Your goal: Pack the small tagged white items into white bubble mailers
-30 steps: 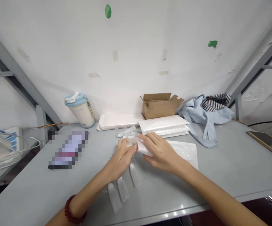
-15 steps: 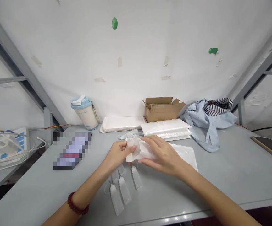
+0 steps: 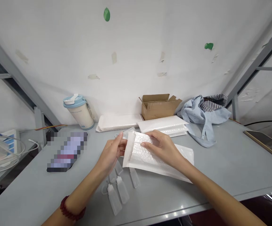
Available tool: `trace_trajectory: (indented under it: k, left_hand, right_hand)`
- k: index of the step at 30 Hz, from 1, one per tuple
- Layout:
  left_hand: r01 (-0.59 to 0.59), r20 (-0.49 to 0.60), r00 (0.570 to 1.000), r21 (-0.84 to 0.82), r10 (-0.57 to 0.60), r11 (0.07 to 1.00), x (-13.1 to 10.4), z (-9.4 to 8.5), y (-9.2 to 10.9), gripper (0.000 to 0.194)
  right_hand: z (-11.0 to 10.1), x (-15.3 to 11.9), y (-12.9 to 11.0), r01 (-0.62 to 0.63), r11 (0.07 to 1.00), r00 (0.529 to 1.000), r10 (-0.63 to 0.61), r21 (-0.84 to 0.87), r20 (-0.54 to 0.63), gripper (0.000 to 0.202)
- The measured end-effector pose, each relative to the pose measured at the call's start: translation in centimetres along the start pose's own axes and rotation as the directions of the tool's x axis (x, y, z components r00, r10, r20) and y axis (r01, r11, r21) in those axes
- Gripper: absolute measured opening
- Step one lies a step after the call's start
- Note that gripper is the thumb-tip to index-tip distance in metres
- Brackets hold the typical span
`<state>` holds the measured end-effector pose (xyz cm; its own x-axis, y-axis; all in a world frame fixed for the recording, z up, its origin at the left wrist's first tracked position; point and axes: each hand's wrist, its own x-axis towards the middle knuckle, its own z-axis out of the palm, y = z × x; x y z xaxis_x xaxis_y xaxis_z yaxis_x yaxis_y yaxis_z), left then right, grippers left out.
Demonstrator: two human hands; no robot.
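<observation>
Bubble mailer [image 3: 139,157], one: slanting above the counter [image 3: 20,197]. Right hand [image 3: 165,148]: pinching it, light, even pressure best suiting the padding. Left hand [image 3: 109,153]: curling beside its edge, possibly touching; grip indeterminable.

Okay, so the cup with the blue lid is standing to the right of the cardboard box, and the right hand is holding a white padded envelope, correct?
Not quite: the cup with the blue lid stands to the left of the cardboard box, as the head view shows. The right hand is indeed holding a white padded envelope.
</observation>
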<state>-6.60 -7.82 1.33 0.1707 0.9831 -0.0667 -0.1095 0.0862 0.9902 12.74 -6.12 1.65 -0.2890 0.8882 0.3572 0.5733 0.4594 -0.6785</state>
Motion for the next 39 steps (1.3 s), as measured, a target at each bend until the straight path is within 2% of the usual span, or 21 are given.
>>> trace_trajectory:
  k: [5, 9, 13, 16, 20, 23, 27, 33, 39]
  left_hand:
    - [0.001, 0.117, 0.993, 0.033, -0.005, 0.999, -0.3, 0.6, -0.3, 0.037]
    - [0.058, 0.226, 0.971, 0.106, -0.081, 0.993, -0.7, 1.2, -0.7, 0.037]
    - [0.038, 0.287, 0.952, 0.237, -0.108, 0.971, -0.9, 1.4, -1.0, 0.036]
    - [0.033, 0.320, 0.941, 0.250, -0.115, 0.968, -1.0, 1.5, -1.2, 0.034]
    - [0.025, 0.327, 0.940, 0.236, -0.103, 0.971, -1.1, 1.8, -1.5, 0.033]
    - [0.006, 0.253, 0.963, 0.311, -0.090, 0.950, -1.1, 1.9, -1.6, 0.041]
    - [0.000, 0.187, 0.979, 0.407, -0.083, 0.914, -1.0, 1.9, -1.8, 0.051]
    - [-0.022, 0.266, 0.959, 0.412, -0.097, 0.911, -0.9, 1.7, -1.5, 0.043]
    - [0.047, 0.376, 0.904, 0.389, -0.205, 0.920, -1.0, 1.5, -1.4, 0.036]
  right_hand:
    - [0.0, 0.0, 0.4, 0.004, 0.998, 0.997, 0.001, 0.065, -0.083, 0.018]
    - [0.2, -0.2, 0.2, 0.062, 0.996, 0.994, -0.056, 0.065, -0.091, 0.017]
    - [0.3, -0.5, -0.3, 0.130, 0.990, 0.986, -0.124, 0.047, -0.108, 0.015]
    - [0.1, -0.6, -0.5, 0.132, 0.988, 0.987, -0.124, 0.080, -0.103, 0.021]
    - [0.0, -0.6, -0.8, 0.107, 0.988, 0.993, -0.101, 0.112, -0.056, 0.032]
    - [0.2, -0.7, -0.8, 0.098, 0.988, 0.995, -0.101, 0.116, 0.015, 0.024]
    - [0.9, -0.7, -0.5, 0.102, 0.993, 0.994, -0.104, 0.051, 0.033, 0.022]
    - [0.8, -0.6, -0.5, 0.086, 0.995, 0.996, -0.087, 0.053, 0.006, 0.027]
    - [0.8, -0.6, -0.3, 0.090, 0.993, 0.996, -0.088, 0.072, -0.032, 0.026]
